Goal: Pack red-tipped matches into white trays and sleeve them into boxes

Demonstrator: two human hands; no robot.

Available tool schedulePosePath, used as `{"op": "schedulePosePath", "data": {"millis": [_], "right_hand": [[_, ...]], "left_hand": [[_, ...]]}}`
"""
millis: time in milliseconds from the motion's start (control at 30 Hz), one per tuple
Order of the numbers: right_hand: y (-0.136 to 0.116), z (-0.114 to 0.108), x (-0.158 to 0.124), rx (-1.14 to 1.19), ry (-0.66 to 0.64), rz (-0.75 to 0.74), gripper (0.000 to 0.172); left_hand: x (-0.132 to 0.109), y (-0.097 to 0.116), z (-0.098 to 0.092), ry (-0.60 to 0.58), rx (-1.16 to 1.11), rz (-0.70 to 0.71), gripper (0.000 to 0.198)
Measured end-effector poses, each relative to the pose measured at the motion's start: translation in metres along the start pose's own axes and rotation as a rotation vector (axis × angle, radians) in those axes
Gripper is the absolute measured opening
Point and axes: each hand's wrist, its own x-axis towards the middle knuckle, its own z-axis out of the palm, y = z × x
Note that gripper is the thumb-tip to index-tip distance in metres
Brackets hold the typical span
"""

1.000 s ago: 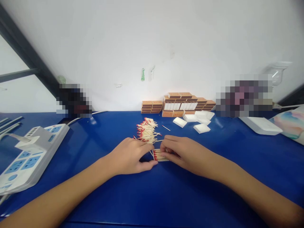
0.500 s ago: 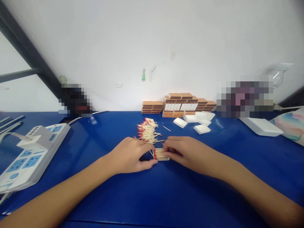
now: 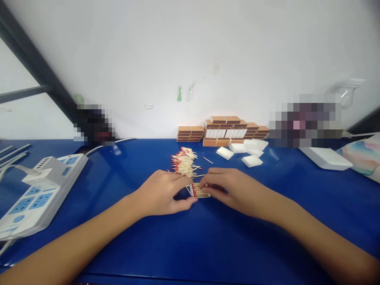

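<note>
A small white matchbox tray (image 3: 204, 196) lies on the blue table, filled with a row of matches (image 3: 198, 189) whose red heads point left. My left hand (image 3: 166, 193) grips the tray's left end between thumb and forefinger. Over the tray's right part, my right hand (image 3: 227, 187) has its fingers drawn together on the matches; the exact hold of its fingertips is hidden. Just behind the hands is a loose heap of red-headed matches (image 3: 184, 162). A single match (image 3: 208, 160) lies to the right of this heap.
Brown matchboxes (image 3: 224, 132) are stacked against the wall, with a smaller stack (image 3: 190, 133) beside them. Several white trays (image 3: 252, 160) lie in front. At the left is a power strip (image 3: 44, 198) with a plugged-in adapter. A white device (image 3: 326, 158) sits at the right.
My right fingers have shifted slightly left over the matches in the tray. The tray sits a little farther back and left. My left hand keeps its grip.
</note>
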Motion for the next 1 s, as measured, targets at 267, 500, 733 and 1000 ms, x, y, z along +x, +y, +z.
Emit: {"op": "schedulePosePath", "data": {"millis": [267, 500, 733, 1000], "right_hand": [[0.003, 0.001, 0.0, -0.036, 0.041, 0.006, 0.017], [0.006, -0.006, 0.0, -0.087, 0.084, 0.043, 0.015], [0.021, -0.007, 0.001, -0.079, 0.093, 0.248, 0.015], [0.016, 0.001, 0.001, -0.064, 0.046, 0.251, 0.018]], "left_hand": [[0.001, -0.001, -0.001, -0.078, 0.009, -0.03, 0.026], [0.002, 0.001, -0.005, -0.156, -0.017, -0.066, 0.026], [0.001, 0.003, -0.004, -0.222, -0.038, -0.072, 0.034], [0.002, 0.004, -0.003, -0.241, -0.02, -0.107, 0.034]]}}
